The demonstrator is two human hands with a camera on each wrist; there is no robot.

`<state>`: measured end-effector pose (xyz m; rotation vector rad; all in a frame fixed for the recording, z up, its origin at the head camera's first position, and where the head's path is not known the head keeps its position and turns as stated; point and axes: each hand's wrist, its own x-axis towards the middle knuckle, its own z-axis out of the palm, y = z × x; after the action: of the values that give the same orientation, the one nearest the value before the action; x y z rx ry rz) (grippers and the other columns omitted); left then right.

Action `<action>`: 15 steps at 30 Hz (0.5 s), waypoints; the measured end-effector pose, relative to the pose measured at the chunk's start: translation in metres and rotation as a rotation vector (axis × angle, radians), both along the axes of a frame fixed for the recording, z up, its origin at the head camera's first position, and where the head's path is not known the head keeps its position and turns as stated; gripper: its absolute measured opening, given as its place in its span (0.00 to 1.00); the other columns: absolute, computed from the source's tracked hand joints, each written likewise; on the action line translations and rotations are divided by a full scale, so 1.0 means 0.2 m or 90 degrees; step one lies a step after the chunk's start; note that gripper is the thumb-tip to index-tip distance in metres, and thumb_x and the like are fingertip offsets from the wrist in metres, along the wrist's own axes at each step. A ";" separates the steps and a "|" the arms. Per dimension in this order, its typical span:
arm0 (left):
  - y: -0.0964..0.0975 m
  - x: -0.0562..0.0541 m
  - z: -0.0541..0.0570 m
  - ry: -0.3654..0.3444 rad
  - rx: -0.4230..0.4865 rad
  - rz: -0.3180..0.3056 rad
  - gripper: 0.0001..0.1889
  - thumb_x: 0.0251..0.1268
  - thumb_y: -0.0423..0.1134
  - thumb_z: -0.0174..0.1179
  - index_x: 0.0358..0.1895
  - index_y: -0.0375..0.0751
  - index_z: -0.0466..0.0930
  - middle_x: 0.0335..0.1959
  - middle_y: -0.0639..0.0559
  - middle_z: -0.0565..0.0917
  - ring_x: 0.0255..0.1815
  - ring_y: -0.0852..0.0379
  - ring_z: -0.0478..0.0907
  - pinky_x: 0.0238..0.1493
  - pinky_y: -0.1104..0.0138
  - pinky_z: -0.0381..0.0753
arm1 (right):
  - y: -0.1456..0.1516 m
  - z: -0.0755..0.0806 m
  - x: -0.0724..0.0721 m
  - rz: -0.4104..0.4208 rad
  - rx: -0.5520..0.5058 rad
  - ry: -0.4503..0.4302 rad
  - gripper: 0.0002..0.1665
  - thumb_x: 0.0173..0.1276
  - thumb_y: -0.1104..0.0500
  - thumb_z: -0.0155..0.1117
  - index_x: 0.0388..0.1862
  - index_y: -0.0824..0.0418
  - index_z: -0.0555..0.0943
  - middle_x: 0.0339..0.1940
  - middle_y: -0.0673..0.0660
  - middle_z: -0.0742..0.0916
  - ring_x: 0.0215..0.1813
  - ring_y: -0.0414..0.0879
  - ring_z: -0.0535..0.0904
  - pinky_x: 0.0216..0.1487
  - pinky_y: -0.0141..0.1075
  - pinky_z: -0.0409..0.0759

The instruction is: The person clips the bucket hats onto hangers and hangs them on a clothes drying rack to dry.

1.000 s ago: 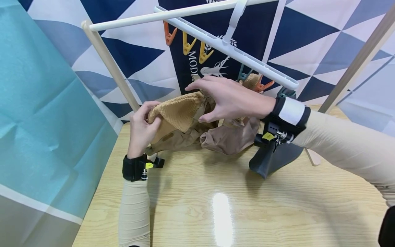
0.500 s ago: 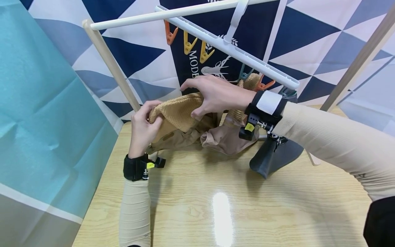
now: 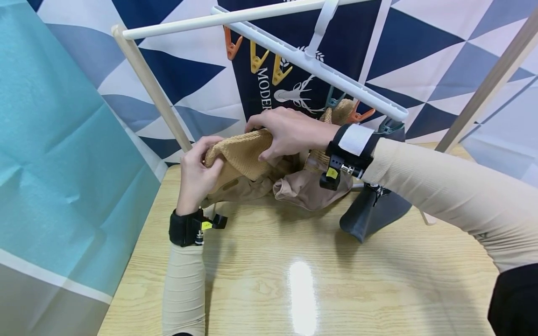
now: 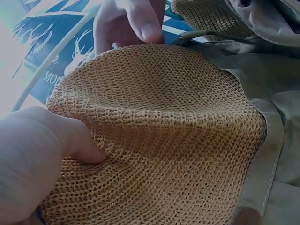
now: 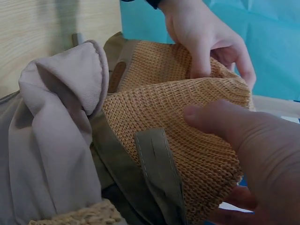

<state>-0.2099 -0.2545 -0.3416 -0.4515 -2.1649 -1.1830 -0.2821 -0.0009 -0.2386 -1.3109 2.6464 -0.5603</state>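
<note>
A piece of tan knit fabric [image 3: 244, 154] that looks like a hat's brim is joined to olive-brown cloth [image 5: 159, 154], with a small brown tag [image 4: 247, 216] on the seam. At its left end my left hand [image 3: 197, 163] pinches the edge, thumb on the near face and fingers behind. My right hand [image 3: 290, 130] holds the upper right edge, its thumb across the knit in the right wrist view and its fingertips partly hidden behind. Beside it hangs a pinkish-beige cloth piece [image 5: 61, 103] with more tan knit [image 3: 342, 112] above it, partly covered by my right arm.
A white clip hanger [image 3: 311, 60] hangs from the rack's bar [image 3: 176, 30]. Orange [image 3: 232, 44] and yellow clips [image 3: 257, 58] dangle at its left; teal [image 3: 332, 99] and orange clips are at its right. A dark grey piece [image 3: 374, 214] hangs low at right, over the wooden table [image 3: 252, 261].
My right hand has moved left and slightly down onto the tan knit, its thumb and fingers closing over the edge. My left hand keeps its pinch almost in place.
</note>
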 end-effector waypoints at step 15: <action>0.02 0.01 0.01 0.038 -0.002 -0.025 0.18 0.67 0.17 0.62 0.57 0.30 0.89 0.55 0.34 0.94 0.49 0.64 0.86 0.49 0.78 0.79 | -0.01 -0.05 0.00 0.001 0.004 0.077 0.10 0.70 0.61 0.83 0.50 0.54 0.96 0.48 0.52 0.97 0.47 0.48 0.92 0.51 0.47 0.90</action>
<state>-0.2080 -0.2509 -0.3402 -0.5260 -2.1166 -1.1730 -0.2818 -0.0027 -0.2486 -1.3870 2.7400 -0.4875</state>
